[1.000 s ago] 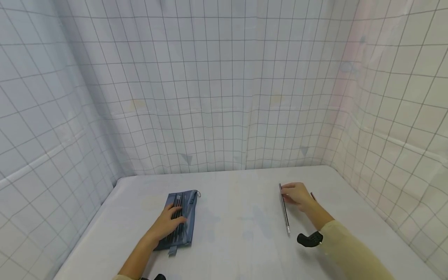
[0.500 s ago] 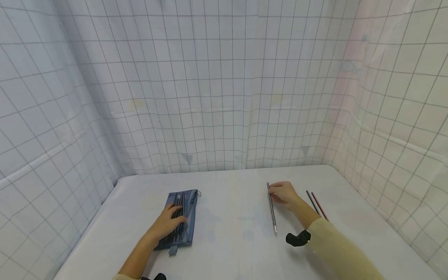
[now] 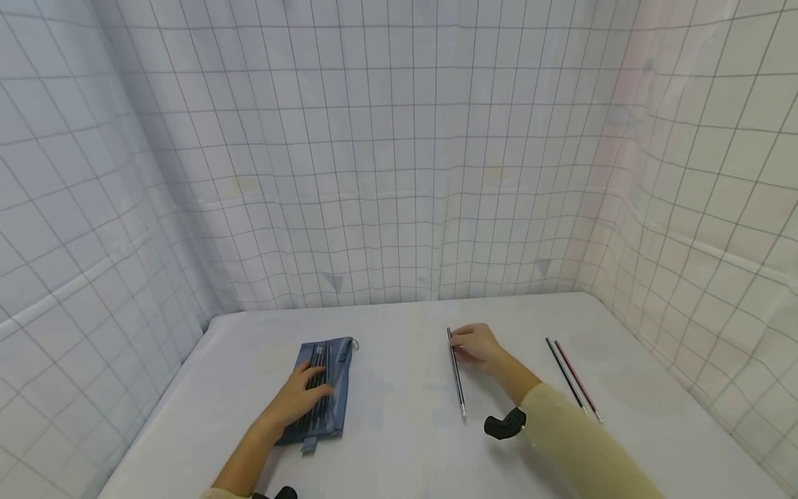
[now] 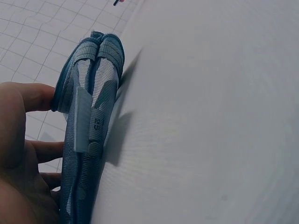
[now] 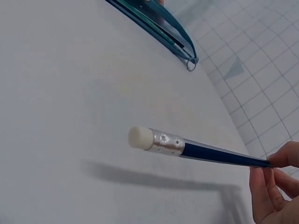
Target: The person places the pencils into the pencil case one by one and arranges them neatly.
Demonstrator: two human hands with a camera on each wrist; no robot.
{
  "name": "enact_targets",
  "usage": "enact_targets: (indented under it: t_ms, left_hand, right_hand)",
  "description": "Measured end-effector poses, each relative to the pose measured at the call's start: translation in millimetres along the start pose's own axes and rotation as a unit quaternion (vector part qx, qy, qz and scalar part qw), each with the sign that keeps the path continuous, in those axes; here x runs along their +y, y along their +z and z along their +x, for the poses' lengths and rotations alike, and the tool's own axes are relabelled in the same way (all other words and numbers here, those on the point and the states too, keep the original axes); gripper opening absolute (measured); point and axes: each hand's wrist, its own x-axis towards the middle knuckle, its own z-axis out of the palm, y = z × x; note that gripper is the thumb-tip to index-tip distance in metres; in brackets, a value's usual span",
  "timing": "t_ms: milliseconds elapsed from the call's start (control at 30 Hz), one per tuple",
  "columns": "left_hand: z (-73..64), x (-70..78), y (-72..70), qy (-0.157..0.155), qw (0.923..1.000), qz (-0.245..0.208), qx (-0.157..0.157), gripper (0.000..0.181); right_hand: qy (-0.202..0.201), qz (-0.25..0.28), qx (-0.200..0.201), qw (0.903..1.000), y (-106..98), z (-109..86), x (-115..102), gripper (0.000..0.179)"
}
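My right hand (image 3: 479, 345) pinches a dark pencil (image 3: 458, 384) near its far end, between thumb and fingers. The right wrist view shows the pencil as blue (image 5: 212, 153), with a white eraser and a silver ferrule, held above the white tabletop over its shadow. My left hand (image 3: 298, 398) rests on a blue zippered pencil case (image 3: 339, 396) at the left, fingers spread over its top. Several slim pencils show in the case beneath those fingers. In the left wrist view, the thumb and fingers touch the near face of the case (image 4: 81, 163).
Two pencils, one dark (image 3: 565, 375) and one red (image 3: 578, 380), lie side by side on the right of the white table (image 3: 399, 443). Gridded white curtain (image 3: 399, 173) surrounds the table at the back and both sides.
My right hand has carried the pencil leftward, nearer to the case. The two pencils at the right have come into full view from behind the arm. The left hand has stayed put.
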Motion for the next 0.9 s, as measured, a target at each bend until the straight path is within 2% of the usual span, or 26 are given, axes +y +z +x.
enact_targets:
  t_ms: [200,533,667,900]
  left_hand:
    - [-0.6,0.4,0.7,0.002,1.0,-0.002,0.0,0.069]
    - [1.9,-2.9,-1.9,-0.016,0.9999,0.003,-0.004,0.071]
    - [2.4,-2.8,-1.0,-0.021,0.9997,-0.003,-0.009,0.073]
    - [3.3,0.0,0.3,-0.009,0.9999,-0.008,-0.006,0.071]
  right_hand:
    - [0.005,0.009,-0.012,0.9999,22,2.4,-1,0.026]
    - [-0.004,0.022,-0.041,0.9989,65,8.0,2,0.024]
    - [0.001,0.024,-0.05,0.9984,77,8.1,1,0.022]
    - [0.002,0.034,-0.06,0.9977,91,8.5,-4,0.02]
